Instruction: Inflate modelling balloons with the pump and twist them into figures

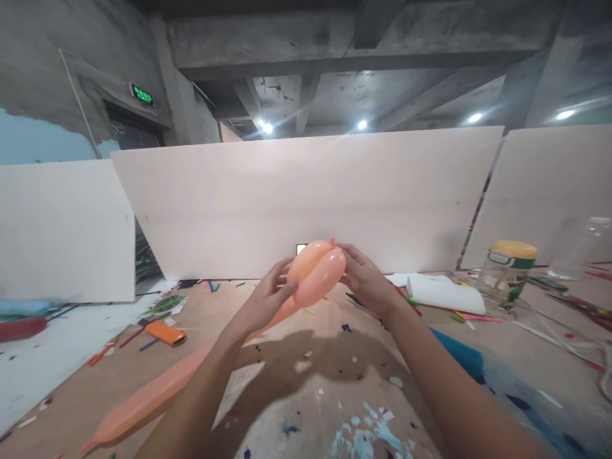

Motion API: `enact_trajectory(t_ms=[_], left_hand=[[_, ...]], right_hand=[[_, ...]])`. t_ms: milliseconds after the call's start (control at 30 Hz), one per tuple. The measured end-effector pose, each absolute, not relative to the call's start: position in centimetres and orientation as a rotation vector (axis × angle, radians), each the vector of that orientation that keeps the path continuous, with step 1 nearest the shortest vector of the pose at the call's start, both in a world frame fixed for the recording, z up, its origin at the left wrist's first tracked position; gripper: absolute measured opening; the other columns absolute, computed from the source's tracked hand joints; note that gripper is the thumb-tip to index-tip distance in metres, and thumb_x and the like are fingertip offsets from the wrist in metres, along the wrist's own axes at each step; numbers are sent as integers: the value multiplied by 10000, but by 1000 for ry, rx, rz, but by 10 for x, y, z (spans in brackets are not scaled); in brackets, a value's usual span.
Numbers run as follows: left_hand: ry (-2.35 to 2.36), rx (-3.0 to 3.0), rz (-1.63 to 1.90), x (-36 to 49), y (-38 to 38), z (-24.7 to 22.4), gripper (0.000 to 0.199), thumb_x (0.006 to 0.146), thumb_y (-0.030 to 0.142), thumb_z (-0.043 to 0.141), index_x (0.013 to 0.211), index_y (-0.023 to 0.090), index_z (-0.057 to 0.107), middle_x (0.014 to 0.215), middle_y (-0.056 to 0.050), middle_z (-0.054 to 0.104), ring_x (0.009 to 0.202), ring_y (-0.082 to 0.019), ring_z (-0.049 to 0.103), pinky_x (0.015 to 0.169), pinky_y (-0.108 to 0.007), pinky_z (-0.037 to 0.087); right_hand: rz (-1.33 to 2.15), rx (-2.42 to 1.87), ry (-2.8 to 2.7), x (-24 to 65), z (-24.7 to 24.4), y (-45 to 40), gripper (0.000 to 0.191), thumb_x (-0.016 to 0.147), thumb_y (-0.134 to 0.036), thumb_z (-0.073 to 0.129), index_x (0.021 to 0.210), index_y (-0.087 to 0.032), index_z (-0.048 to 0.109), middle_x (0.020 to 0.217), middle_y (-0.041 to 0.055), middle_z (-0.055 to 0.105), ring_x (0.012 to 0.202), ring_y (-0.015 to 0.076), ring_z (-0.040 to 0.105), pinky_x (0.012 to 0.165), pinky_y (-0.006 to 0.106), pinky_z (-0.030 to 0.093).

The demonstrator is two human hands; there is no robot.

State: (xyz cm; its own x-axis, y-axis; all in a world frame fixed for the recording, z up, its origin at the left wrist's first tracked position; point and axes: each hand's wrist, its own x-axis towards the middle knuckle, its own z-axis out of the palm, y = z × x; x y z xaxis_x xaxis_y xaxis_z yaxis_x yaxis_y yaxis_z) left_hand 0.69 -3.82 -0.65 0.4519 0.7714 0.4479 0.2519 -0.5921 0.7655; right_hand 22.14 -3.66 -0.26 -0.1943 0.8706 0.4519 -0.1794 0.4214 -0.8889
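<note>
Above the middle of the table, both my hands hold a long orange-pink modelling balloon (319,277). Its near end is bent into rounded loops, and a small knot sticks up at the top. My left hand (270,296) grips the loops from the left, thumb on the front. At their right side my right hand (361,274) has its fingers closed near the knot; its fingertips are partly hidden behind the balloon. From the loops, the straight tail runs under my left forearm to a thin tip at the table's lower left.
An orange box-shaped object (166,333) lies left among balloon scraps. To the right are a white paper roll (445,294), a yellow-lidded cup (507,274), a clear bottle (579,248) and a blue piece (459,352). White panels (306,204) stand along the back.
</note>
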Motion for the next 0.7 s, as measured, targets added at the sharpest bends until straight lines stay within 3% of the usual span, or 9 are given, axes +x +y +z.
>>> enact_trajectory(t_ms=[200, 333, 500, 633, 700], left_hand=[[1200, 2357, 895, -7, -42, -15, 410, 793, 439, 536, 1161, 259, 556, 1116, -59, 641, 968, -268, 596, 801, -389, 462], [1260, 2359, 967, -5, -43, -15, 397, 809, 483, 494, 1098, 220, 564, 1013, -74, 652, 852, -248, 602, 709, -351, 458], [1217, 2118, 1256, -9, -35, -7, 344, 845, 509, 437, 791, 179, 520, 687, -15, 569, 646, -178, 551, 583, -284, 422], [913, 1523, 1699, -23, -38, 15, 357, 832, 536, 448, 793, 184, 482, 576, 38, 448, 450, -108, 438, 437, -232, 357], [688, 1273, 1719, -33, -43, 27, 329, 828, 524, 460, 839, 197, 493, 593, 49, 418, 416, -82, 389, 406, -216, 344]], right_hand=[[1056, -612, -1201, 224, -4, -24, 330, 829, -538, 465, 1004, -274, 560, 1145, 35, 577, 1075, 236, 527, 830, 395, 500], [1078, -630, -990, 230, -7, -16, 334, 793, -546, 516, 981, -271, 541, 1079, 43, 603, 1048, 240, 560, 862, 406, 498], [1103, -656, -1119, 230, -6, -19, 535, 832, -667, 317, 1124, -247, 470, 1141, 125, 595, 1079, 275, 575, 842, 464, 514], [858, -793, -1562, 192, 2, -66, 306, 824, -480, 543, 1027, -252, 553, 1035, 78, 629, 927, 219, 622, 776, 386, 534], [671, -718, -1944, 166, 4, -101, 224, 868, -420, 505, 994, -252, 584, 947, 34, 642, 841, 174, 626, 736, 345, 534]])
